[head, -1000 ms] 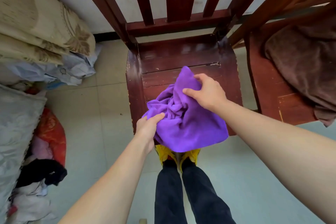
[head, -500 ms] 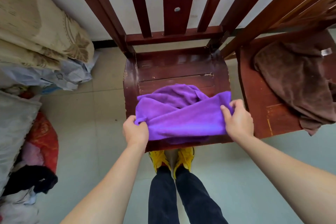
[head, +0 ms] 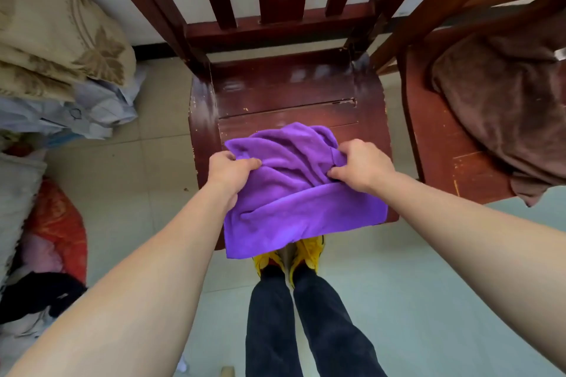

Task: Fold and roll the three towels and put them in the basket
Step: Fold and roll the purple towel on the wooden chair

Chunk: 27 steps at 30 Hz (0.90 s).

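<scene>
A purple towel (head: 294, 202) lies crumpled on the seat of a dark red wooden chair (head: 275, 101), its near part hanging over the seat's front edge. My left hand (head: 229, 170) grips the towel's left side with curled fingers. My right hand (head: 361, 165) grips its right side, bunching the cloth. A brown towel (head: 502, 107) lies heaped on a second chair (head: 441, 144) to the right. No basket is in view.
Folded beige bedding (head: 61, 40) and pale cloth (head: 92, 110) are piled at the left, with a red bag (head: 58, 229) and dark clothes (head: 33, 297) below them. My legs and yellow shoes (head: 291, 257) stand in front of the chair on a tiled floor.
Both hands have moved inward and away from me on the towel. The towel, held stretched wide half a second ago, now is bunched in the middle with its near part draped over the seat edge.
</scene>
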### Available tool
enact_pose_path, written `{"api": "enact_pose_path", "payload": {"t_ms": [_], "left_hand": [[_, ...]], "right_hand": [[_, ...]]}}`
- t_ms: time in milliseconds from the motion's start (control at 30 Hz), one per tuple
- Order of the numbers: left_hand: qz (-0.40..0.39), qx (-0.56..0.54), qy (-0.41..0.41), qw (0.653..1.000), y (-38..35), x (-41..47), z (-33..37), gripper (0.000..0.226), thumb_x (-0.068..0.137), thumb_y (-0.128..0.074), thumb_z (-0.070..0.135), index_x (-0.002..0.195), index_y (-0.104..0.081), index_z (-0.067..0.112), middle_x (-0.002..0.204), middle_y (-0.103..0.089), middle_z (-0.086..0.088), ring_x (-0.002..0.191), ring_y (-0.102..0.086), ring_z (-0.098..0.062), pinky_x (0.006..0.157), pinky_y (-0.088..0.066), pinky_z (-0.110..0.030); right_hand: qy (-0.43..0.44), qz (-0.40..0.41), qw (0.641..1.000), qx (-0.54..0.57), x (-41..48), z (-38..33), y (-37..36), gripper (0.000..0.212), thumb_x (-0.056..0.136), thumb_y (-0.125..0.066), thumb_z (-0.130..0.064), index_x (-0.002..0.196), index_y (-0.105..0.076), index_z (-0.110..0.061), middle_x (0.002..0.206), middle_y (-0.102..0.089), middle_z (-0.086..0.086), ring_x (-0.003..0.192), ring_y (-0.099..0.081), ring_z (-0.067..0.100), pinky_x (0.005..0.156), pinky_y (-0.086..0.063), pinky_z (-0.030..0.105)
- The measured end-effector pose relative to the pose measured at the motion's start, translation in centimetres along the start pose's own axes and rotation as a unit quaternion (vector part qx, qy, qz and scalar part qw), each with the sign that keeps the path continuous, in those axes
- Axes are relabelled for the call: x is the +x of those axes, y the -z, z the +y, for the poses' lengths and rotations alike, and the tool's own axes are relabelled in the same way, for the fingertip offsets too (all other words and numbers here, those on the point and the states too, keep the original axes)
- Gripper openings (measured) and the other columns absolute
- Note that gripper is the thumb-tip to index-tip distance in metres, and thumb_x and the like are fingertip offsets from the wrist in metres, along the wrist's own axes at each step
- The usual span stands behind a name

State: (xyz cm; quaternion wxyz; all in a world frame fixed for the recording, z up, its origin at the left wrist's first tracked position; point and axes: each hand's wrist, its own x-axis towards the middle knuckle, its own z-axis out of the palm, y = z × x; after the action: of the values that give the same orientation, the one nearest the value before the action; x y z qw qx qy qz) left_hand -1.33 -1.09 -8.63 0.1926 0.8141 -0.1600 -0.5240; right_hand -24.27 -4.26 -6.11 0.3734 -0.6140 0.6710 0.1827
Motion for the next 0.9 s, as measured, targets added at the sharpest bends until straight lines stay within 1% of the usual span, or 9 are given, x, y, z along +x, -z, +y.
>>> {"api": "enact_pose_path", "payload": {"t_ms": [100, 233, 333, 500, 567, 667, 767, 833, 900], "left_hand": [[-0.015, -0.048, -0.017, 0.999, 0.5, -0.4, 0.8, 0.025, 0.072, -0.069, -0.001, 0.06, -0.053, 0.015, 0.064, -0.05, -0.006, 0.064, -0.044, -0.017, 0.059, -0.036, -0.028], [0.047, -0.026, -0.082, 0.995, 3.6, -0.6, 1.1, 0.032, 0.072, -0.051, -0.011, 0.057, -0.05, 0.018, 0.058, -0.047, -0.004, 0.057, -0.042, -0.017, 0.055, -0.036, -0.027], [0.062, -0.078, -0.075, 0.992, 4.9, -0.3, 1.4, 0.035, 0.07, -0.037, -0.015, 0.059, -0.046, 0.016, 0.062, -0.045, -0.008, 0.066, -0.041, -0.019, 0.059, -0.034, -0.033], [0.116, -0.141, -0.042, 0.982, 5.3, 1.1, 2.3, 0.033, 0.067, -0.031, -0.014, 0.06, -0.046, 0.015, 0.073, -0.048, -0.011, 0.074, -0.043, -0.022, 0.065, -0.036, -0.035], [0.082, -0.073, 0.002, 0.994, 4.8, 1.1, 2.0, 0.028, 0.07, -0.036, -0.01, 0.063, -0.045, 0.016, 0.072, -0.049, -0.01, 0.075, -0.048, -0.023, 0.064, -0.041, -0.034], [-0.083, -0.012, 0.109, 0.991, 4.4, 0.5, 1.8, 0.004, 0.078, -0.048, 0.018, 0.075, -0.05, 0.018, 0.076, -0.058, -0.007, 0.076, -0.057, -0.026, 0.071, -0.043, -0.033], [-0.168, 0.01, 0.143, 0.975, 4.3, 1.3, 1.9, 0.038, 0.08, -0.043, 0.055, 0.08, -0.056, 0.019, 0.07, -0.068, -0.005, 0.075, -0.061, -0.025, 0.076, -0.039, -0.035], [-0.136, 0.044, 0.132, 0.981, 3.9, 2.0, 2.3, 0.051, 0.082, -0.044, 0.064, 0.088, -0.06, 0.016, 0.074, -0.069, -0.007, 0.072, -0.062, -0.024, 0.069, -0.039, -0.033], [-0.076, 0.028, 0.115, 0.99, 3.6, 2.8, 2.9, 0.048, 0.083, -0.053, 0.059, 0.096, -0.061, 0.012, 0.077, -0.066, -0.007, 0.066, -0.06, -0.022, 0.061, -0.038, -0.031]], "right_hand": [[-0.013, 0.073, 0.99, 0.119, -0.5, 1.2, 0.6, 0.01, 0.086, -0.059, -0.025, 0.086, -0.065, -0.018, 0.093, -0.069, 0.013, 0.095, -0.062, 0.037, 0.078, -0.049, 0.038], [0.02, 0.198, 0.95, 0.241, -0.1, 2.4, 3.7, 0.029, 0.094, -0.047, -0.013, 0.116, -0.066, -0.018, 0.113, -0.069, 0.008, 0.108, -0.06, 0.028, 0.095, -0.046, 0.037], [0.044, 0.236, 0.933, 0.268, 1.6, 1.5, 5.9, 0.032, 0.094, -0.043, -0.007, 0.117, -0.065, -0.013, 0.117, -0.067, 0.009, 0.113, -0.058, 0.025, 0.1, -0.043, 0.033], [-0.017, 0.356, 0.853, 0.381, 4.3, -0.9, 8.6, 0.031, 0.091, -0.04, -0.013, 0.11, -0.065, -0.012, 0.109, -0.066, 0.008, 0.106, -0.06, 0.025, 0.094, -0.046, 0.033], [-0.077, 0.313, 0.899, 0.296, 4.7, -0.4, 7.7, 0.024, 0.092, -0.042, -0.019, 0.1, -0.063, -0.012, 0.109, -0.066, 0.017, 0.104, -0.059, 0.033, 0.085, -0.043, 0.034], [-0.184, 0.095, 0.966, 0.157, 4.0, 1.8, 4.8, 0.025, 0.089, -0.046, -0.014, 0.102, -0.062, -0.001, 0.11, -0.063, 0.026, 0.1, -0.06, 0.041, 0.078, -0.046, 0.037], [-0.242, -0.057, 0.959, 0.136, 2.4, 3.0, 3.6, 0.029, 0.086, -0.049, -0.014, 0.11, -0.058, 0.0, 0.098, -0.06, 0.021, 0.082, -0.06, 0.035, 0.068, -0.051, 0.038], [-0.222, -0.014, 0.973, 0.058, 2.5, 3.1, 3.8, 0.035, 0.083, -0.052, -0.022, 0.112, -0.058, -0.004, 0.098, -0.061, 0.019, 0.084, -0.06, 0.035, 0.07, -0.047, 0.036], [-0.189, 0.143, 0.971, 0.009, 3.4, 2.6, 4.5, 0.039, 0.082, -0.051, -0.03, 0.117, -0.055, -0.013, 0.111, -0.063, 0.019, 0.1, -0.061, 0.039, 0.081, -0.044, 0.039]]}}
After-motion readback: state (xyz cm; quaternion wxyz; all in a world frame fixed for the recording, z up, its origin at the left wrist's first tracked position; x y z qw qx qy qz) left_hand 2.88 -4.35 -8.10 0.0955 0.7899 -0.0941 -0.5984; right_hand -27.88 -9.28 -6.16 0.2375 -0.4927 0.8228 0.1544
